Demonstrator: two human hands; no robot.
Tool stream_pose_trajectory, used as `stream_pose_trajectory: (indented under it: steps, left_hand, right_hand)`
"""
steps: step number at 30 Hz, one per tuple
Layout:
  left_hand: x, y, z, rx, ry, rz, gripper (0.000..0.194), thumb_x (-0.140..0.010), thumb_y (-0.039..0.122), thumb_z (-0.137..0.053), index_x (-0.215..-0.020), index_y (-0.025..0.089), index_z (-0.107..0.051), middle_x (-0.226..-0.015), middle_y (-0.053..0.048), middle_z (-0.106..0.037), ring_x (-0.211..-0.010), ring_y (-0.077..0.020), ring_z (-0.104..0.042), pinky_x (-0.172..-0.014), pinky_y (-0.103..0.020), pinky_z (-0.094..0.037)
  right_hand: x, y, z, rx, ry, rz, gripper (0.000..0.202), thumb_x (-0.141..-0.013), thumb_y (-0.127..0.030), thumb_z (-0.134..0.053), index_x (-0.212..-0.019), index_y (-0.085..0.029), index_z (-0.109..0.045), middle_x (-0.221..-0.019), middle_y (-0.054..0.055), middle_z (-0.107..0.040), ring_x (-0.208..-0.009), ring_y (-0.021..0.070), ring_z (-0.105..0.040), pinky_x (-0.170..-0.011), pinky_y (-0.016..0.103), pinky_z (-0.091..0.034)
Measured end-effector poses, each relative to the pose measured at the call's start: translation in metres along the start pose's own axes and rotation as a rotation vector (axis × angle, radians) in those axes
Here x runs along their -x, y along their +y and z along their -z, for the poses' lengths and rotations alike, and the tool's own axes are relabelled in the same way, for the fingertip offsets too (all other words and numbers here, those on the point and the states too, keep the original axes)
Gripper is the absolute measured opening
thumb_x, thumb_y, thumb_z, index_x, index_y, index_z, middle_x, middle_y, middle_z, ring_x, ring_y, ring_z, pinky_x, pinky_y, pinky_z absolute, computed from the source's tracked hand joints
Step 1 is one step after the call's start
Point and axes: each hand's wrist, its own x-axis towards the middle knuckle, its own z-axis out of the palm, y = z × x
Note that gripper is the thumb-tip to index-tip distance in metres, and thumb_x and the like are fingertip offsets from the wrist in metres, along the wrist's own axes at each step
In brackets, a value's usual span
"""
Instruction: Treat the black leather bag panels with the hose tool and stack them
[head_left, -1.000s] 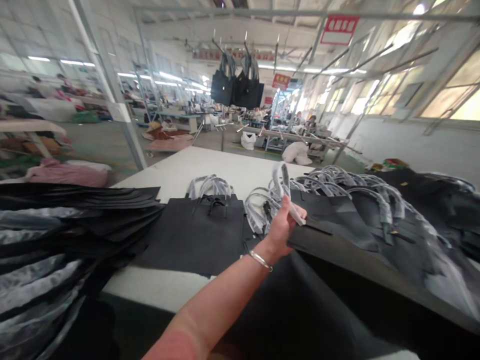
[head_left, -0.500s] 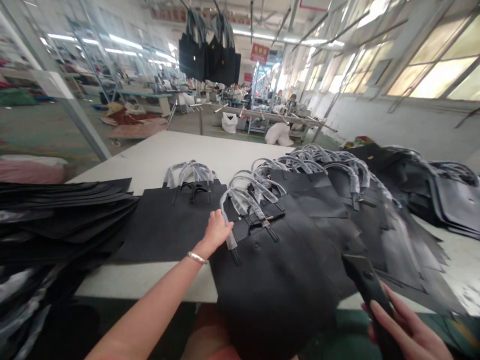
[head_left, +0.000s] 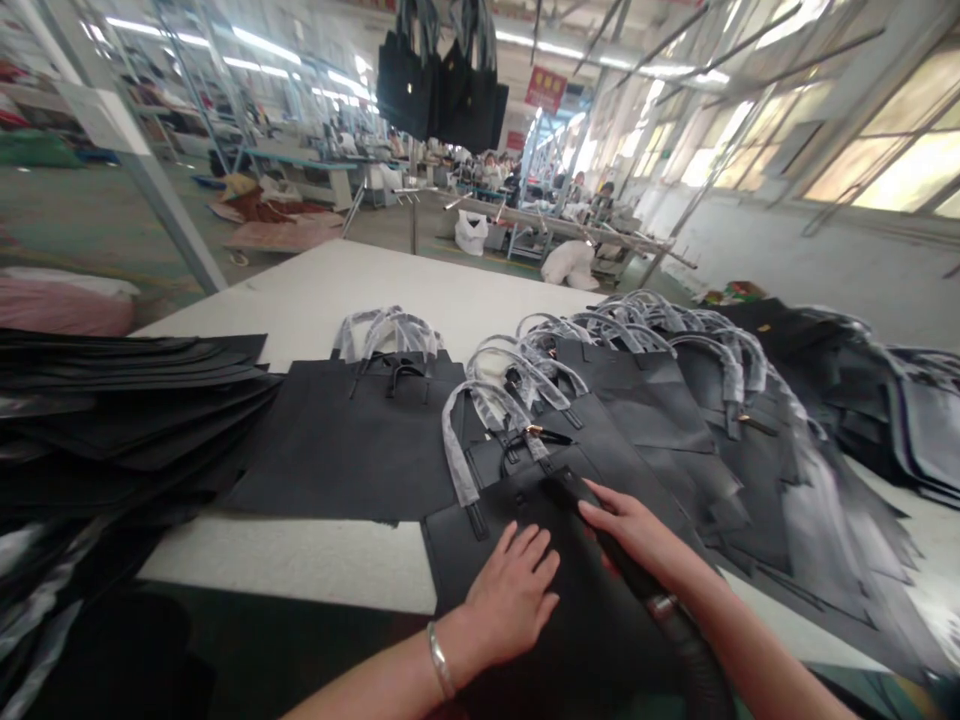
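Workshop interior, white table [head_left: 285,568] across the foreground. Left hand [head_left: 514,590]: open, palm down over the nearest black bag [head_left: 456,545], fingers slightly spread; silver bangle [head_left: 441,660] at the wrist. Right hand [head_left: 630,540]: closed round a black handheld tool [head_left: 628,565] with ribbed hose [head_left: 701,655], tool tip at the bag's upper part; contact cannot be told. Nearest black bag: at the table's near edge, film-wrapped handles [head_left: 456,455] toward the far side. Left: second black bag [head_left: 352,440], lying flat; beyond it, dark stack [head_left: 150,400]. Right: overlapping black bags [head_left: 645,405]. Far, overhead: hanging bags [head_left: 469,105], red sign [head_left: 546,90].
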Motion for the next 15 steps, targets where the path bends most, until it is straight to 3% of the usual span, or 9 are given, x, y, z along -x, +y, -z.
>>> stream_pose_trajectory:
  steps: [5,11,15]
  left_hand:
    - [-0.001,0.001,0.006,-0.011,-0.002,0.010,0.047,-0.097,0.045,-0.040,-0.136,0.019,-0.048,-0.146,-0.010,-0.044,-0.138,-0.0257,-0.034,-0.117,-0.048,-0.019]
    - [-0.001,0.001,0.009,0.004,-0.005,0.006,0.047,-0.098,0.043,-0.037,-0.137,0.017,-0.046,-0.147,-0.011,-0.042,-0.138,-0.0260,-0.033,-0.118,-0.047,-0.017]
    - [-0.001,0.000,0.011,0.018,-0.013,0.006,0.047,-0.098,0.043,-0.037,-0.136,0.017,-0.046,-0.147,-0.011,-0.042,-0.138,-0.0258,-0.033,-0.118,-0.047,-0.017]
  right_hand:
    - [-0.020,-0.019,0.004,0.098,-0.058,-0.002,0.051,-0.087,-0.041,-0.056,-0.135,-0.023,-0.051,-0.063,-0.005,-0.058,-0.035,0.0100,-0.052,-0.034,0.021,-0.040]
    - [-0.020,-0.023,0.001,0.120,-0.081,-0.038,0.053,-0.086,-0.041,-0.057,-0.136,-0.023,-0.050,-0.063,-0.005,-0.057,-0.035,0.0101,-0.052,-0.034,0.021,-0.041]
    - [-0.026,-0.028,0.012,0.067,0.135,0.018,0.053,-0.087,-0.039,-0.056,-0.137,-0.023,-0.048,-0.064,-0.005,-0.058,-0.037,0.0107,-0.054,-0.036,0.022,-0.043]
